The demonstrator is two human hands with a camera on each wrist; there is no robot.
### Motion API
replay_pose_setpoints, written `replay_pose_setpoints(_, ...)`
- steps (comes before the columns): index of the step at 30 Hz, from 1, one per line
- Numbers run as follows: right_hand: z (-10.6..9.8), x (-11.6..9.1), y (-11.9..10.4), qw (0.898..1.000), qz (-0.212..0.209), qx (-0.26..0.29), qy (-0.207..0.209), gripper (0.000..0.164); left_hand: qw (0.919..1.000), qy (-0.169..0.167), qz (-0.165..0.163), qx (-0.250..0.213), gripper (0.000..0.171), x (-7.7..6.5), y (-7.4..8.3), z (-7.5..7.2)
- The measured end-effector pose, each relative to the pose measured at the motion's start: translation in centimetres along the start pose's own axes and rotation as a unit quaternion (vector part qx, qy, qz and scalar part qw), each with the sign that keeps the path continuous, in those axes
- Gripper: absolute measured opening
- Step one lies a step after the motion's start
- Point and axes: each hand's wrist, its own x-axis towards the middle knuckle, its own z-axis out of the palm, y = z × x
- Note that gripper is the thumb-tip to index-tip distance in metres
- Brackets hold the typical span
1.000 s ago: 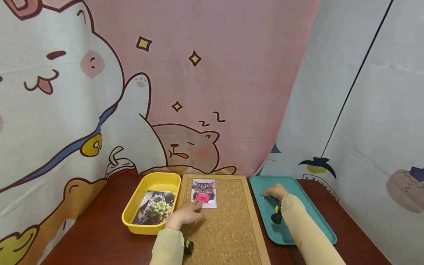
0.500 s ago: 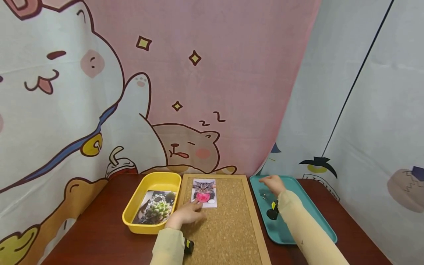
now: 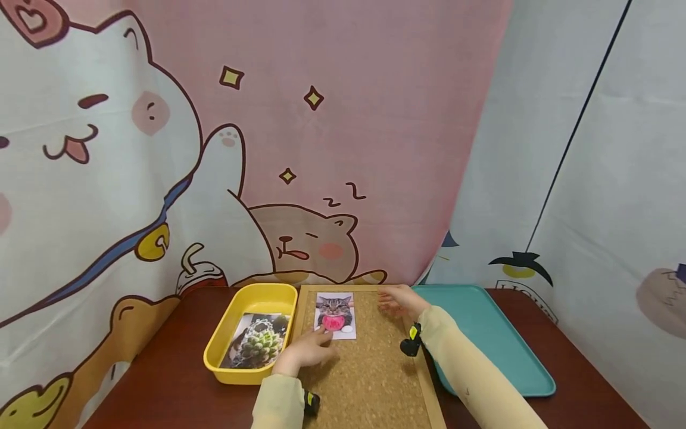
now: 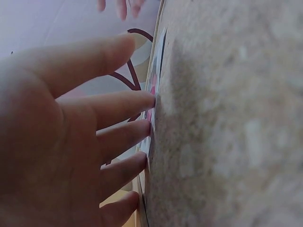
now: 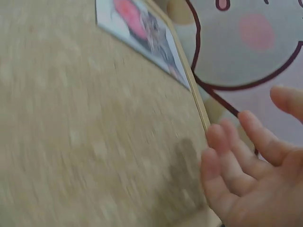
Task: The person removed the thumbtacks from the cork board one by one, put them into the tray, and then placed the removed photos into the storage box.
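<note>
A small photo of a cat with a pink round thing (image 3: 334, 313) lies on the upper left of the framed cork board (image 3: 375, 369). My left hand (image 3: 311, 350) has its fingers fairly straight, the fingertips resting at the photo's lower edge. In the left wrist view, the spread fingers (image 4: 125, 106) meet the photo edge-on. My right hand (image 3: 403, 300) hovers over the board's upper right, apart from the photo. In the right wrist view, its thumb and index finger stand apart and the fingers (image 5: 265, 135) are loosely bent; I see nothing between them.
Left of the board stands a yellow bin (image 3: 236, 374) holding a succulent photo (image 3: 259, 342). A teal tray (image 3: 493, 333) lies to the right, partly behind my right forearm. A printed cloth (image 3: 386, 149) hangs behind the dark red tabletop (image 3: 155, 381).
My right hand has lifted from the small shiny pieces in the teal tray and moved left over the board. Those pieces are now out of sight. My left hand stays at the cat photo.
</note>
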Motion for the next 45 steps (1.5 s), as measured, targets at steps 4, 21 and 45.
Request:
replay_pose_setpoints(4,1.1,0.2,0.5,0.991,0.044,0.105,-0.070,0.058,1.0000,-0.001,-0.004,0.001,0.057,0.1,0.2,0.1)
replay_pose_setpoints(21,3.3,0.0,0.7,0.972,0.061,0.190,-0.124,0.062,0.9998,-0.008,-0.014,0.008,0.058,0.4,0.6,-0.1)
replay_pose_setpoints(45,6.3,0.8,1.5,0.982,0.023,0.183,-0.031,0.051,0.9998,-0.008,-0.017,0.005,0.058,0.3,0.1,-0.1)
